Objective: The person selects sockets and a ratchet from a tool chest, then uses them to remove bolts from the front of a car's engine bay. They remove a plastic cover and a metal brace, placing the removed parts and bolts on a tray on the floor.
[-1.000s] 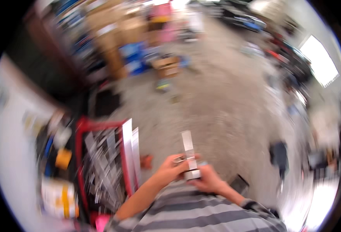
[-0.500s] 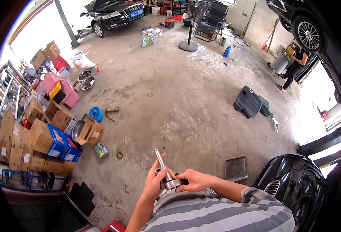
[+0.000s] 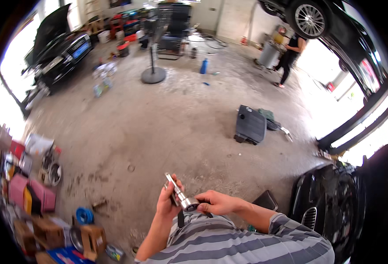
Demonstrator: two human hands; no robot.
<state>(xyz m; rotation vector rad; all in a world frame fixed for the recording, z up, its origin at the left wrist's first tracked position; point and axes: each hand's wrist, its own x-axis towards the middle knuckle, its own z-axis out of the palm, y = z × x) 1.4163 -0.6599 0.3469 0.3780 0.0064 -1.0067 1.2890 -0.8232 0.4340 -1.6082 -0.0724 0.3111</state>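
In front of my waist, my left hand [image 3: 165, 205] is closed around a shiny metal socket extension bar [image 3: 174, 185], which points up and away. A wide round metal socket [image 3: 188, 203] sits at the bar's near end. My right hand [image 3: 220, 203] grips this socket from the right, thumb and fingers at its rim. Below my left hand hangs a dark handle [image 3: 181, 219], mostly hidden by the fingers; I cannot tell what tool it belongs to.
A black plastic cover [image 3: 250, 124] lies on the concrete floor ahead. To the right stand a dark car front [image 3: 321, 202] and a raised car [image 3: 310, 20], a person [image 3: 289, 57] near it. Cardboard boxes [image 3: 92, 241] crowd the left, and a pedestal fan [image 3: 153, 75] stands farther off.
My view has swung to the right, so the floor things sit farther left. Both hands still hold the socket and bar, and the socket has tilted, its round end now facing me more.
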